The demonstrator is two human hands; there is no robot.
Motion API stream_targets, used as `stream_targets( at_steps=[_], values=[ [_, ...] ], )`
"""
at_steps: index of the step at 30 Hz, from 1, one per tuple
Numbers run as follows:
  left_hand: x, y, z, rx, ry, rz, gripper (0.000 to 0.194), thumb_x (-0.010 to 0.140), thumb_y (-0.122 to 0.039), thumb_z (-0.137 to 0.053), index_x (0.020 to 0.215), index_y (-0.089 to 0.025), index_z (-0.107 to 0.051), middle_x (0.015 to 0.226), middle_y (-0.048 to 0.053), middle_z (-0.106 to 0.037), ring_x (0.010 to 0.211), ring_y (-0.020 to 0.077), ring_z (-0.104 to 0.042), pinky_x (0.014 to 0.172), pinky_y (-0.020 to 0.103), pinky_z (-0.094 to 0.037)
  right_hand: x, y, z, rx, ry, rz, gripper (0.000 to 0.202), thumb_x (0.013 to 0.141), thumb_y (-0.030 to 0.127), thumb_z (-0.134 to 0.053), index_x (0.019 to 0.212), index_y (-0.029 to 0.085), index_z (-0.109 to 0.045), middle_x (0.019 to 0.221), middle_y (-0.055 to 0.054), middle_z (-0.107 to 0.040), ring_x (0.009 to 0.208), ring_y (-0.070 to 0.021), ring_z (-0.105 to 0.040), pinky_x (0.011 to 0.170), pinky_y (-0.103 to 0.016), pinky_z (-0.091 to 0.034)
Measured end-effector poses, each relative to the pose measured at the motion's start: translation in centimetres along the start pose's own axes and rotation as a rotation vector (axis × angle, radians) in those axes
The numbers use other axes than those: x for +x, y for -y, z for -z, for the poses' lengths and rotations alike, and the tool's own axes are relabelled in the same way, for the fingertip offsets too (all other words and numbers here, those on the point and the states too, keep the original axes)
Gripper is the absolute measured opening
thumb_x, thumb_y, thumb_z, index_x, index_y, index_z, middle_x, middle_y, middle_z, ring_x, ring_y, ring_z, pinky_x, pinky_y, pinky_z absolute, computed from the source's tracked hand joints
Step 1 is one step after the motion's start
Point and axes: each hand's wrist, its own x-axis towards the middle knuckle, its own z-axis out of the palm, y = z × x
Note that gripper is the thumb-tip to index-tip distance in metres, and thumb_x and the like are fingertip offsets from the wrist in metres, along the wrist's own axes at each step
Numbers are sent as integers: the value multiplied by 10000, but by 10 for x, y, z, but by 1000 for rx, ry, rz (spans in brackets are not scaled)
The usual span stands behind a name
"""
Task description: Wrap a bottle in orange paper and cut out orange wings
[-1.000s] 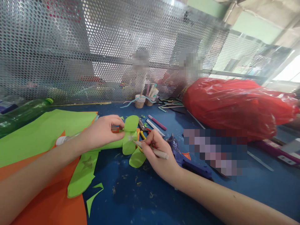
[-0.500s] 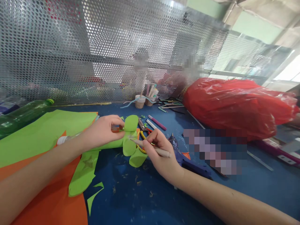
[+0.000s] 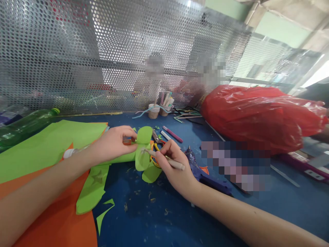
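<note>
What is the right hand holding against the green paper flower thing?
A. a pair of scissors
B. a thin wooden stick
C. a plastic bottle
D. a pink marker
B: the right hand pinches a thin, pale wooden stick, its tip touching the rounded green paper petals that the left hand holds steady above the blue table.

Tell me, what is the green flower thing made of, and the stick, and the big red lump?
The green flower piece looks like matte craft paper or thin foam: flat, cleanly cut, curling petals. The stick in the right hand looks like pale bare wood, though that is uncertain. The red bag seems thin plastic: glossy and crinkled.
</note>
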Motion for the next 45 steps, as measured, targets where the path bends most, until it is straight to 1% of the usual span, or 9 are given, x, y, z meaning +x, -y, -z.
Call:
stream_targets(
  at_steps=[12, 17, 26, 35, 37, 41, 45],
  values=[
    [0, 1, -1, 6, -3, 12, 153, 754, -254, -585, 836, -208, -705, 952, 22, -683, 870, 183, -651, 789, 261, -471, -1, 0, 1, -12, 22, 17, 207, 872, 216, -533, 732, 233, -381, 638, 78, -392, 523, -92, -342, 476, -225, -285],
    [1, 1, -2, 16, 1, 26, 154, 750, -258, -587, 835, -205, -704, 949, 27, -680, 868, 190, -648, 780, 270, -471, 1, 0, 0, -16, -15, 33, 199, 875, 215, -522, 736, 233, -381, 637, 78, -413, 525, -92, -362, 489, -223, -310],
    [0, 0, -1, 7, -6, 15, 140, 748, -252, -585, 814, -208, -701, 920, 19, -673, 842, 181, -644, 762, 261, -467, 1, -1, 2, -58, -37, 24, 195, 879, 237, -512, 738, 236, -378, 642, 76, -406, 527, -96, -363, 498, -232, -317],
    [0, 0, -1, 17, 2, 22, 158, 751, -258, -584, 834, -210, -710, 930, 21, -672, 845, 182, -641, 759, 263, -469, 1, 2, 2, -109, -77, 66, 211, 864, 203, -520, 712, 232, -377, 632, 76, -407, 546, -99, -365, 517, -237, -318],
    [0, 0, -1, 11, 2, 24, 157, 748, -261, -590, 834, -203, -707, 928, 26, -672, 853, 186, -641, 762, 263, -471, 0, 1, 2, -86, -65, 61, 208, 871, 211, -525, 723, 231, -380, 638, 76, -411, 546, -97, -369, 516, -234, -321],
    [-1, 1, 0, -11, 5, 13, 146, 749, -263, -595, 827, -202, -702, 921, 25, -671, 858, 185, -639, 768, 261, -475, 1, -1, 1, -32, 2, 29, 208, 894, 253, -533, 747, 233, -387, 628, 83, -404, 521, -90, -346, 481, -222, -301],
    [0, 2, -1, -40, 16, 14, 145, 756, -264, -589, 830, -202, -697, 942, 25, -666, 869, 183, -641, 786, 261, -476, 1, -3, 0, -27, 11, 38, 213, 896, 269, -552, 757, 232, -395, 650, 78, -413, 532, -90, -347, 482, -222, -299]
  ],
)
